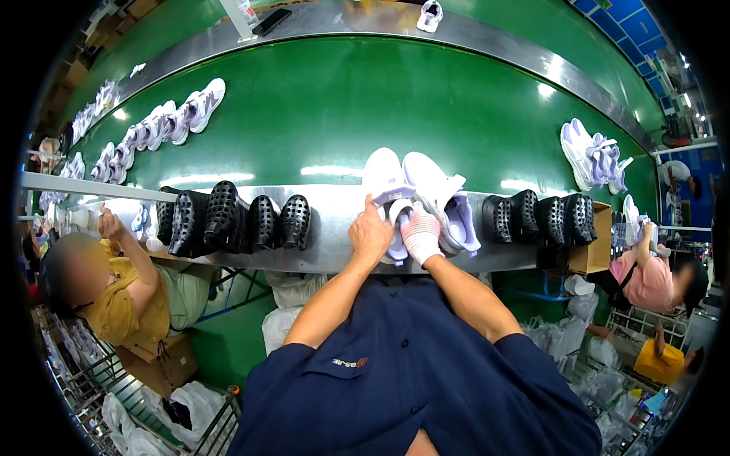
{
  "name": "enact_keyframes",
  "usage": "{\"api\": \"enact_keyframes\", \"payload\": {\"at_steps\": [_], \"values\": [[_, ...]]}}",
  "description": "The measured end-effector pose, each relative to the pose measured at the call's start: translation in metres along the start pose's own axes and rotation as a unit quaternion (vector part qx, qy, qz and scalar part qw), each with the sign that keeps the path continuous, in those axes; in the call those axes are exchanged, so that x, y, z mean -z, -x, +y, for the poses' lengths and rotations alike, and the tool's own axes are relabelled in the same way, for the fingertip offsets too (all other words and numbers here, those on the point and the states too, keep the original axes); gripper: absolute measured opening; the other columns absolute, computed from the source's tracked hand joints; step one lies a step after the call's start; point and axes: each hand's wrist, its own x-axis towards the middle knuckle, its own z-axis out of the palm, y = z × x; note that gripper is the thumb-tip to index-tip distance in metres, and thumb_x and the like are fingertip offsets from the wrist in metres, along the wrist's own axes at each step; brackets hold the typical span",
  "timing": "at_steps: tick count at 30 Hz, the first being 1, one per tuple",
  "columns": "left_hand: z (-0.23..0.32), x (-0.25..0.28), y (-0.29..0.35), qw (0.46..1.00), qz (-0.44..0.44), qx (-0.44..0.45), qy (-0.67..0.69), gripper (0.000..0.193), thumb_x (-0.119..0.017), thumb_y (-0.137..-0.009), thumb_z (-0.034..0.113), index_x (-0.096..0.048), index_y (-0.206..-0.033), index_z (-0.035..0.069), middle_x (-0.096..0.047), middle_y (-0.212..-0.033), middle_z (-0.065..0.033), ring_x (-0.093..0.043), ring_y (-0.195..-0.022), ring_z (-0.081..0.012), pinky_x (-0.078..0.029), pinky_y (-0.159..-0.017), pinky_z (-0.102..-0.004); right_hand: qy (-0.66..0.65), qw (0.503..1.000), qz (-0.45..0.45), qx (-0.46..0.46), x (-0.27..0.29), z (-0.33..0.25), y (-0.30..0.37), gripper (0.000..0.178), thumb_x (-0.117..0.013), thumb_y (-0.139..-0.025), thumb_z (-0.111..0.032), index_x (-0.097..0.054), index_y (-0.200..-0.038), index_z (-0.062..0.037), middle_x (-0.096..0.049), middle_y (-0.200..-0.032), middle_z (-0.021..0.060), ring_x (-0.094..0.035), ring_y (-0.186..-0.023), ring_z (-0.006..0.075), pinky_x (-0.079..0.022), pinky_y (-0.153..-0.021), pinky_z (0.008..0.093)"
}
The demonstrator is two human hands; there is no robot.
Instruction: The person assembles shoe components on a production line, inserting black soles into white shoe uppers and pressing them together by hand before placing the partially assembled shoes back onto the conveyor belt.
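Two white and lavender sneakers stand side by side at the steel edge in front of me, toes away from me. My left hand (369, 232) is bare and wraps round the left side of the left sneaker (382, 169), index finger stretched along it. My right hand (422, 234), in a white and pink striped glove, is closed at this sneaker's opening. Its fingertips are partly hidden there, by the tongue and collar. Just to its right, the other sneaker (428, 178) stands untouched, its strap lifted and its collar open.
Black shoe-shaped blocks with holes line the steel ledge (331, 258) on the left (223, 216) and right (525, 215). Beyond runs a green belt (334, 106) carrying rows of sneakers (156, 125). A cardboard box (591, 247) stands at right. Co-workers sit on both sides.
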Motion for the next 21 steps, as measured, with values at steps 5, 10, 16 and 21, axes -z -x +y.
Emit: {"api": "enact_keyframes", "payload": {"at_steps": [5, 10, 16, 21], "values": [[-0.010, 0.006, -0.005, 0.997, -0.034, -0.065, -0.035, 0.070, -0.070, -0.084, 0.021, -0.042, -0.145, 0.001, -0.070, -0.091, -0.0257, -0.070, -0.088, -0.0430, -0.054, -0.082, -0.0518, -0.012, 0.999, 0.024, -0.017, -0.008, 0.006, -0.001, 0.024, -0.066, -0.083, -0.024, -0.067, -0.093, -0.0024, -0.070, -0.083, 0.0254, -0.069, -0.083, 0.0438, -0.054, -0.077, 0.0524], [-0.020, -0.012, -0.009, 0.996, 0.020, -0.060, -0.068, 0.056, -0.066, -0.088, 0.025, -0.051, -0.137, 0.000, -0.071, -0.084, -0.0234, -0.071, -0.080, -0.0421, -0.055, -0.074, -0.0530, -0.013, 1.000, 0.009, 0.014, -0.004, 0.002, -0.003, 0.030, -0.068, -0.083, -0.025, -0.064, -0.099, 0.0000, -0.069, -0.086, 0.0262, -0.067, -0.085, 0.0449, -0.053, -0.077, 0.0518], [-0.010, -0.010, -0.006, 0.998, 0.024, -0.025, -0.044, 0.044, -0.065, -0.088, 0.022, -0.056, -0.126, 0.003, -0.070, -0.093, -0.0268, -0.069, -0.089, -0.0467, -0.052, -0.081, -0.0564, -0.048, 0.999, 0.004, 0.018, -0.012, 0.017, -0.003, 0.033, -0.068, -0.088, -0.030, -0.064, -0.105, -0.0018, -0.069, -0.092, 0.0261, -0.067, -0.090, 0.0436, -0.052, -0.080, 0.0489], [-0.016, -0.007, -0.001, 1.000, 0.007, -0.008, -0.022, 0.053, -0.067, -0.088, 0.029, -0.052, -0.134, 0.005, -0.069, -0.101, -0.0282, -0.068, -0.096, -0.0462, -0.051, -0.083, -0.0553, -0.167, 0.970, 0.134, 0.117, 0.002, 0.008, 0.008, 0.029, -0.062, -0.096, -0.026, -0.066, -0.110, -0.0005, -0.068, -0.102, 0.0261, -0.065, -0.097, 0.0424, -0.051, -0.087, 0.0455]]}}
